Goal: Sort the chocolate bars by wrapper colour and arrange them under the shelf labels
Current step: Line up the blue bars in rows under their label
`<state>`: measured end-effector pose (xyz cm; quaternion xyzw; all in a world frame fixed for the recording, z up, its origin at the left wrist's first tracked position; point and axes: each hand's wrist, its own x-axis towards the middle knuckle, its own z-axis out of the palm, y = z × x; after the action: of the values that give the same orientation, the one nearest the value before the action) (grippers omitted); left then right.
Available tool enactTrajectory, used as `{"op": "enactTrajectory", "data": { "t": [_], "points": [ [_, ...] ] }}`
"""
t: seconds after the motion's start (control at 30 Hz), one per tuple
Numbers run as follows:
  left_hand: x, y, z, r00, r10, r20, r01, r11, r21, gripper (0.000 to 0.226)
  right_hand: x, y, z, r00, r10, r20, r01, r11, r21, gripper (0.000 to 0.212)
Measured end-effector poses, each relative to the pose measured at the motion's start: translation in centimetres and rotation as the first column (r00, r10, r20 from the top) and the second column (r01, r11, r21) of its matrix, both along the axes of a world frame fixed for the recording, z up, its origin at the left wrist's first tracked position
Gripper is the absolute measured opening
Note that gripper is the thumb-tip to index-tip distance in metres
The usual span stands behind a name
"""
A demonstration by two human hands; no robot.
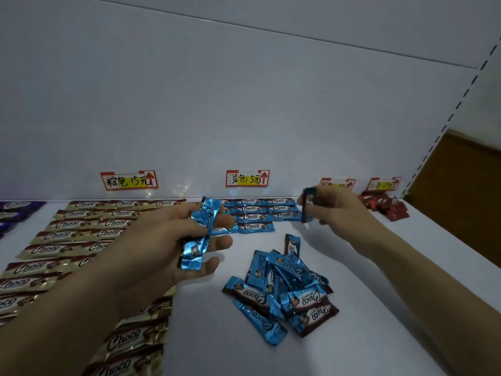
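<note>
My left hand holds a blue-wrapped chocolate bar upright, just left of the neat rows of blue bars laid under the blue shelf label. Over the right end of those rows, my right hand pinches another blue bar edge-on. A loose heap of blue bars lies on the white shelf in front of me. Several gold bars lie in rows under the left label.
Purple bars sit at the far left edge. Red bars lie jumbled at the back right under two more labels. The white back wall rises behind; the shelf's right edge drops off beside a brown surface.
</note>
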<state>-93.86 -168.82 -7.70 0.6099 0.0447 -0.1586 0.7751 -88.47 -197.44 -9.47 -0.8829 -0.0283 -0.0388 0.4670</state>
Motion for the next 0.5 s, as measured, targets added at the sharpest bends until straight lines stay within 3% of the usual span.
{"op": "enactTrajectory", "data": {
  "t": [0.1, 0.27, 0.4, 0.5],
  "points": [
    [-0.1, 0.0, 0.2, 1.0, 0.012, -0.007, -0.012, 1.0, -0.027, 0.025, 0.6, -0.3, -1.2, 0.994, -0.091, 0.066, 0.093, 0.995, -0.022, 0.012],
    [0.1, 0.2, 0.2, 0.998, 0.063, 0.008, -0.062, 0.997, -0.046, 0.022, 0.2, 0.6, -3.2, 0.979, -0.2, 0.032, 0.202, 0.973, -0.113, 0.014],
    [0.1, 0.3, 0.2, 0.998, 0.056, 0.033, -0.054, 0.998, -0.038, 0.02, 0.3, 0.9, -3.7, 0.977, -0.173, 0.126, 0.208, 0.904, -0.374, 0.029],
    [0.2, 0.4, 0.0, 0.997, 0.061, 0.05, -0.06, 0.998, -0.026, 0.02, 0.1, 0.7, -3.6, 0.976, -0.128, 0.175, 0.186, 0.909, -0.373, 0.027]
  ]
}}
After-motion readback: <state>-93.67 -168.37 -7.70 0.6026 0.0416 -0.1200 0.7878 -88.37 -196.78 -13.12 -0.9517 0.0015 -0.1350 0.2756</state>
